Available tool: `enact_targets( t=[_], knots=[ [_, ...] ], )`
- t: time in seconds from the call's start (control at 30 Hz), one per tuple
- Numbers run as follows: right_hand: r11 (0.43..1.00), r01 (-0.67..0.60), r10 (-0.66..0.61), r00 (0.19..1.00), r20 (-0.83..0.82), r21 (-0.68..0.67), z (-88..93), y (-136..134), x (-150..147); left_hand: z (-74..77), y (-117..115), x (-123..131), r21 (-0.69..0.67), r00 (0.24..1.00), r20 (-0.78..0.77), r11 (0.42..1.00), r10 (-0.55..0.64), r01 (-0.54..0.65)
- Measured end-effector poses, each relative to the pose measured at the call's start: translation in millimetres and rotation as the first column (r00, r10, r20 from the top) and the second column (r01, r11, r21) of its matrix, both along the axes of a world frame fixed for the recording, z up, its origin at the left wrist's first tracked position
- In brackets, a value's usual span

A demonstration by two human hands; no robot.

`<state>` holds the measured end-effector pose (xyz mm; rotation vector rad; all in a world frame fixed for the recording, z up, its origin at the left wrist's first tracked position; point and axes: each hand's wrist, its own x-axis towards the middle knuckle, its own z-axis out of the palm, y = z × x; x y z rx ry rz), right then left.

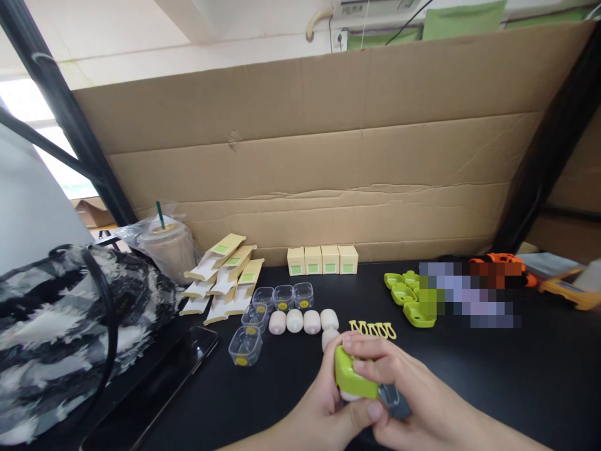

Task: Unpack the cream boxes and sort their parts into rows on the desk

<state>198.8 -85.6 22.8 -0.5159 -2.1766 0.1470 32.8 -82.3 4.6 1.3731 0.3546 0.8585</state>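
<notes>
Both hands meet low in the middle of the view around a lime-green cover with a pale rounded piece showing under its edge. My left hand wraps it from the left, thumb at its lower side. From the right, my right hand presses fingers on its top. A clear greyish piece shows below the right fingers; whether it is gripped I cannot tell. Just beyond the hands is a row of pale rounded pieces, one partly hidden by my left hand. Yellow loop-shaped straps lie beyond my right hand.
Clear plastic cups stand left of the pale pieces. Flat unfolded cartons and small yellow boxes lie farther back. More green covers are at right. A phone, patterned bag and bagged drink occupy the left.
</notes>
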Motion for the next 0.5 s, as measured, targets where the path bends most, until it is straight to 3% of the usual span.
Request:
enact_targets(
  t=[0.1,0.27,0.37,0.5],
  knots=[
    [1.0,-0.017,0.017,1.0,0.016,-0.019,0.5,0,2,4.8,-1,-4,-0.045,0.999,-0.032,0.999,-0.01,0.008],
    [0.992,0.047,-0.028,0.988,0.154,-0.121,3.0,1,8,6.1,5,-19,0.013,0.98,-0.195,0.999,-0.048,0.052],
    [0.995,0.07,-0.052,0.969,0.24,-0.067,5.0,1,10,8.2,7,-24,0.008,0.963,-0.261,0.998,-0.063,0.068],
    [0.997,0.036,-0.019,0.973,0.229,-0.067,8.0,3,12,15.7,7,-27,0.07,0.926,-0.378,0.997,-0.014,0.044]
  ],
)
